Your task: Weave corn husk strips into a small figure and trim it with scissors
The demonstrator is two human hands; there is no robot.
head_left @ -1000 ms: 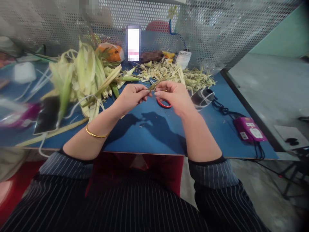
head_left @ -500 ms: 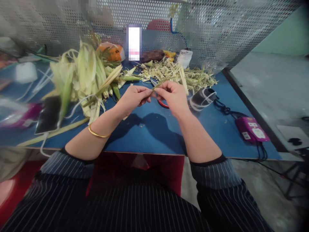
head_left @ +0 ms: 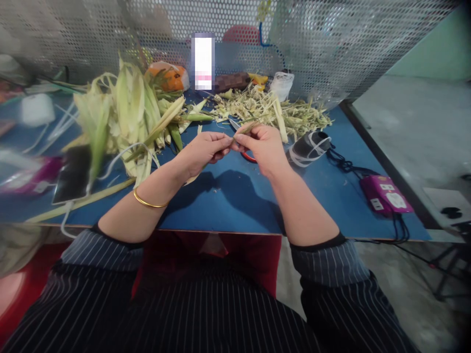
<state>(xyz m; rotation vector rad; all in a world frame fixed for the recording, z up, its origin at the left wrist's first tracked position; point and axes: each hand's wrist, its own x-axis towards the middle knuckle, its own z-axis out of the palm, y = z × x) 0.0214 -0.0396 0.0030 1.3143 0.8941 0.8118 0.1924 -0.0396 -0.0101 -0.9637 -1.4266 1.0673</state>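
**My left hand (head_left: 208, 149) and right hand (head_left: 265, 147) pinch one thin strand (head_left: 250, 126)**

Closest to me are my pinstriped sleeves (head_left: 101, 252), with a gold bangle (head_left: 149, 203) on my left forearm. Over the edge of the blue tabletop (head_left: 316, 208), a dark flat device (head_left: 70, 176) with a white cable (head_left: 119, 158) lies to the left. To the right sits a purple box (head_left: 379, 193) with white patches, their lettering too small to read. Ahead, my hands meet at the fingertips, closed on the greenish strand, which runs back along my right fingers, above the tabletop. Red-handled scissors (head_left: 249, 157) lie partly hidden behind my right hand; right of it is a dark cylinder (head_left: 307, 147) wrapped in white cord. Beyond, pale green husks (head_left: 132, 98) are heaped on the left and shredded bits (head_left: 246, 105) spread on the right. Behind them are an orange packet (head_left: 171, 77), its dark print illegible, a bright upright screen (head_left: 203, 59) blurred into blocks with a pink band, and a white container (head_left: 282, 85). Behind those stands a perforated panel (head_left: 312, 29).
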